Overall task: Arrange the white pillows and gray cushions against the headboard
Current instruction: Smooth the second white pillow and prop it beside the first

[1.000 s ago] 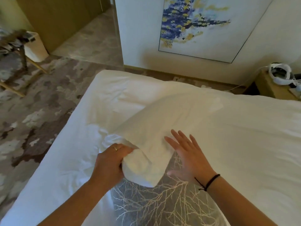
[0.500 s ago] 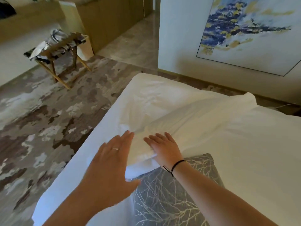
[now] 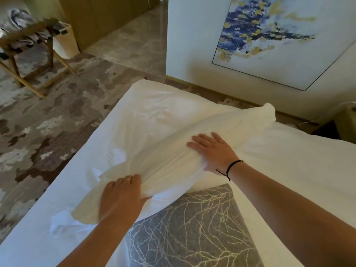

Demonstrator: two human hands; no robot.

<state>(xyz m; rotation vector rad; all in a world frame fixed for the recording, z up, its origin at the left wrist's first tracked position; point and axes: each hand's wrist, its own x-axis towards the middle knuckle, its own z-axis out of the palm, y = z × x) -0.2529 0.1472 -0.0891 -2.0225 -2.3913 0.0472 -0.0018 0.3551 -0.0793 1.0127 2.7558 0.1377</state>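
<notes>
Left hand at 7 o'clock, fingers curled over near corner of white pillow, thumb tucked under the fabric edge: gripping it. Ring on one finger. Right hand near centre frame, fingers straight and slightly spread, pressed flat on top of same pillow. Black cord bracelet at the wrist.

Pillow: long, plump, plain white case, running diagonally from 7 o'clock up to 2 o'clock. Soft lengthwise creases between the two hands; near corner bunched under left grip, far corner peaked and puckered. Lying on white bed, lower edge overlapping gray cushion.

Gray cushion at 6 o'clock: gray fabric, pale cream branching line pattern, top edge tucked under pillow. White bedding to its right, touching; cannot tell whether second pillow or duvet.

Rest, left to right: wooden folding rack with cloth on it at 10 o'clock, white bin just beside it, mottled brown-gray carpet, polished tile floor at 12 o'clock, white wall with blue-yellow abstract painting at 1 o'clock, part of a wooden nightstand at 3 o'clock. Headboard not visible.
</notes>
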